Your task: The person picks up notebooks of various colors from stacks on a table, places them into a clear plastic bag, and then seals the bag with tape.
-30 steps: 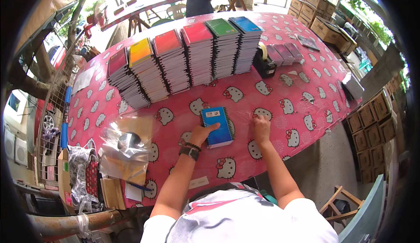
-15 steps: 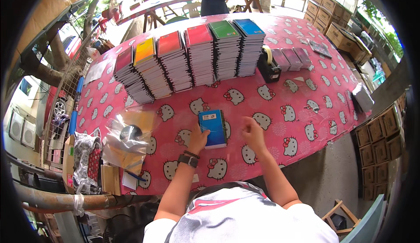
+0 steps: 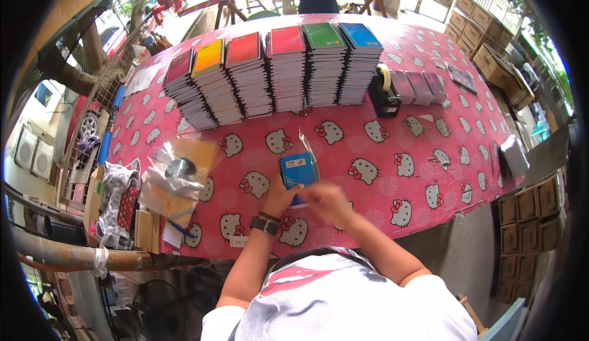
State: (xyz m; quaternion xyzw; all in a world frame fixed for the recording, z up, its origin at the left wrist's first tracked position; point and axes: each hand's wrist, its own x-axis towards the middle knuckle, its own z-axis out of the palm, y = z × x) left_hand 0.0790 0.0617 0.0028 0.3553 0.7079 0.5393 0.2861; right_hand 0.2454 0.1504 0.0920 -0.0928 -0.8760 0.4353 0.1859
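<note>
Desk [image 3: 466,126]: long, covered in a pink cloth printed with white cat faces; it carries everything below.

Notebook stacks [image 3: 276,74]: six tall piles in a row along the far side of the desk, covers dark red, orange, red, red, green and blue from the person's left to right.

Clear plastic bags [image 3: 178,178]: a loose heap at the near left part of the desk, with a dark round item lying among them.

Tape dispenser [image 3: 383,92]: black, just right of the blue stack, roll upright.

Small wrapped packs [image 3: 420,86]: grey, side by side, immediately right of the tape dispenser.

Blue notebook [image 3: 299,170]: small, spiral-bound, white label on the cover; near the front edge of the desk, well apart from the stacks, a clear sleeve jutting past its far edge.

Left hand [image 3: 281,195]: wristwatch on the wrist; fingers closed on the blue notebook's near left corner.

Right hand [image 3: 328,201]: blurred, at the notebook's near edge beside the left hand; whether its fingers grip cannot be told.
</note>
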